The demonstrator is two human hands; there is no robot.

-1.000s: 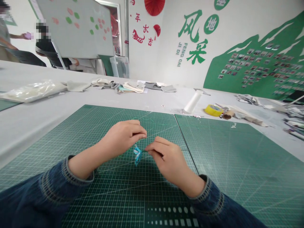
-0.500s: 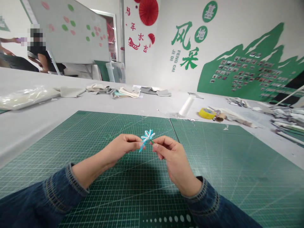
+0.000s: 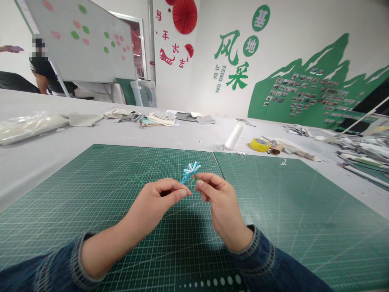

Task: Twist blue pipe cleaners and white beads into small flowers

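A small blue flower (image 3: 192, 168) with white bead-like edging is held up over the green cutting mat (image 3: 115, 178). My right hand (image 3: 221, 205) pinches its short green stem (image 3: 196, 177) between thumb and fingertips. With thumb and forefinger closed, my left hand (image 3: 158, 202) grips the lower end of a long blue petal loop that hangs from the flower's left side. The tip of that loop is hidden in the fingers. Both hands are close together, a small gap apart, above the mat.
Beyond the mats stand a white thread cone (image 3: 234, 137), a yellow tape roll (image 3: 259, 144) and a cardboard tube (image 3: 276, 149). Fabric scraps (image 3: 161, 117) line the table's far side. A plastic-wrapped bundle (image 3: 33, 126) lies left. A person (image 3: 41, 71) is near the whiteboard.
My left hand has shifted from beside the flower to below it, now pinching the end of the blue loop. The flower has turned slightly upward; my right hand keeps its pinch on the stem.
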